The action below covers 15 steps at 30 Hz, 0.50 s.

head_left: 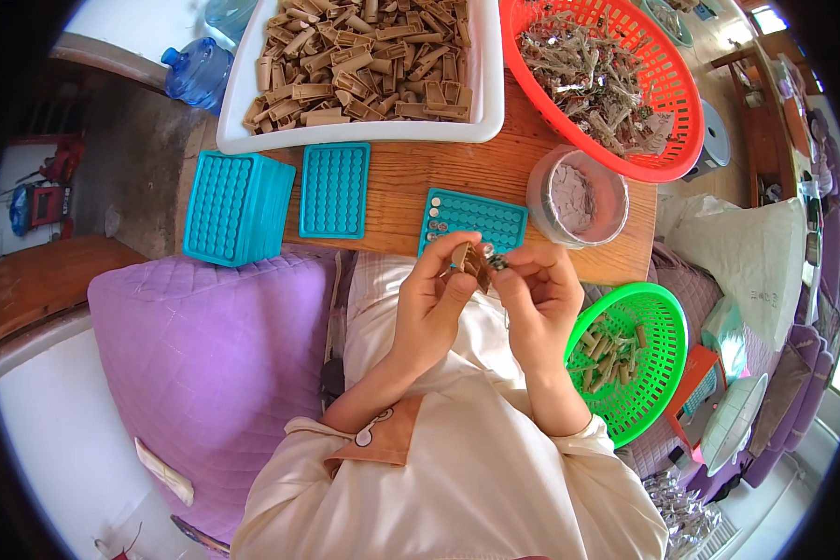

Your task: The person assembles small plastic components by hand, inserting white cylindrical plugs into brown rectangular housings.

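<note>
In front of my body, at the near table edge, both hands are raised close together. My left hand (431,313) pinches a small brown plastic casing (469,264) between thumb and fingers. With its fingertips, my right hand (543,297) grips a small dark and silvery part (497,261) right beside the casing; its exact kind is too small to make out. Just beyond the hands lies a teal dimpled tray (481,217), with several silvery round discs along its left side. A white tub (243,117) at the back is heaped with similar brown casings (364,65).
A red basket (686,121) of thin wired parts overhangs the table's right side. Near it stands a round container (579,201). Stacked teal trays (238,207) and another tray (335,189) sit left. A green basket (663,373) holding brown pieces rests right, below table level.
</note>
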{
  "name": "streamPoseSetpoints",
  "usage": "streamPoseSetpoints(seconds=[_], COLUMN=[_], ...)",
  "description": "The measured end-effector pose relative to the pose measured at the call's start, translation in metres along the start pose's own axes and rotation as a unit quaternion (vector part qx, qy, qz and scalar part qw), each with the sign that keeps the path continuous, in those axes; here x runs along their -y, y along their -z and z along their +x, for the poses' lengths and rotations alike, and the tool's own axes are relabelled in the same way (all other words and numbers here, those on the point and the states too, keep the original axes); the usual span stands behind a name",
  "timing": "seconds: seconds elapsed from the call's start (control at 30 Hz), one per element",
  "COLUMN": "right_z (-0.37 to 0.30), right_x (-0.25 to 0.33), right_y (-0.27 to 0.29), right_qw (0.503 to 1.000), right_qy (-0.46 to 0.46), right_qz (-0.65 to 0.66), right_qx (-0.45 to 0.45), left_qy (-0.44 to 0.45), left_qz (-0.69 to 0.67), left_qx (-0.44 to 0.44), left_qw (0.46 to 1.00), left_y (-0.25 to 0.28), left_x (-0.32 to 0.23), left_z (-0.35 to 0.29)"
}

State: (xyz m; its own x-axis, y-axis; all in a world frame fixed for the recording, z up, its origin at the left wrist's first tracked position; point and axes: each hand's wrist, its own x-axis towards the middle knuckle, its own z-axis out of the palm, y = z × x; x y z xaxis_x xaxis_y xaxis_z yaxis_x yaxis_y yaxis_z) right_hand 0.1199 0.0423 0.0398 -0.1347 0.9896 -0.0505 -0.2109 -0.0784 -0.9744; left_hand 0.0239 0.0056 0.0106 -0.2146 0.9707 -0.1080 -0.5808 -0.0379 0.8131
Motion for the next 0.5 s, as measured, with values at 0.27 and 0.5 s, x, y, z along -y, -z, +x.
streamPoseSetpoints(seconds=[0.27, 0.5], right_z=[-0.004, -0.004], right_x=[0.001, 0.005], right_y=[0.0, 0.003], right_qw=[0.991, 0.981], right_qy=[0.069, 0.078], right_qz=[-0.11, -0.171], right_qx=[0.015, 0.048], left_qy=[0.008, -0.005], left_qz=[-0.006, 0.099], left_qx=[0.018, 0.064], left_qw=[1.0, 0.993], left_y=[-0.001, 0.01], left_x=[-0.006, -0.01], left_z=[0.0, 0.003])
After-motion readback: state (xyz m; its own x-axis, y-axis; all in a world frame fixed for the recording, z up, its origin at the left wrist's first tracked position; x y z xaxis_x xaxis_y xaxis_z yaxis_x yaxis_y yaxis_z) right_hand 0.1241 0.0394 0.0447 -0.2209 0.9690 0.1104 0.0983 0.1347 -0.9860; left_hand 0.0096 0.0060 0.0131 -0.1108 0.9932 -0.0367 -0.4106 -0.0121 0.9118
